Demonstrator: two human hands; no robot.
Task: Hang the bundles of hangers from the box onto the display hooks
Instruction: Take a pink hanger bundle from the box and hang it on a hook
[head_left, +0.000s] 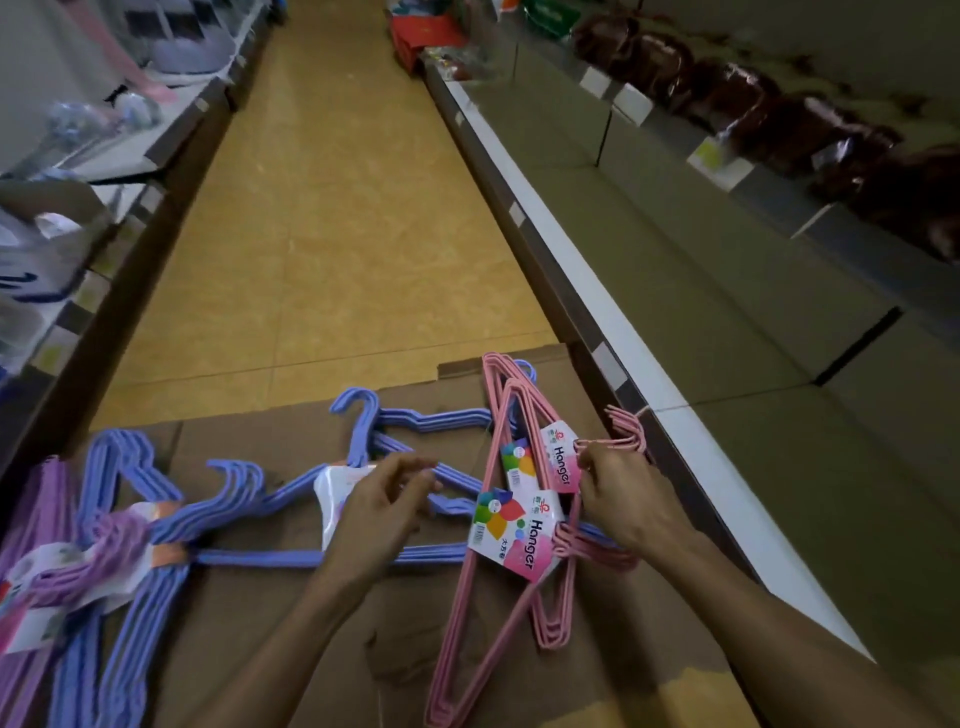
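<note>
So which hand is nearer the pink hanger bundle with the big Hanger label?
Right. The right hand grips the pink hanger bundle at its hooks; the left hand is beside it, over the blue hangers.

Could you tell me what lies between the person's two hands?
In the head view, the pink hangers' label lies between the left hand and right hand.

Both forearms are bare to the frame's edge, the left hand (376, 506) and right hand (631, 501) ungloved.
</note>
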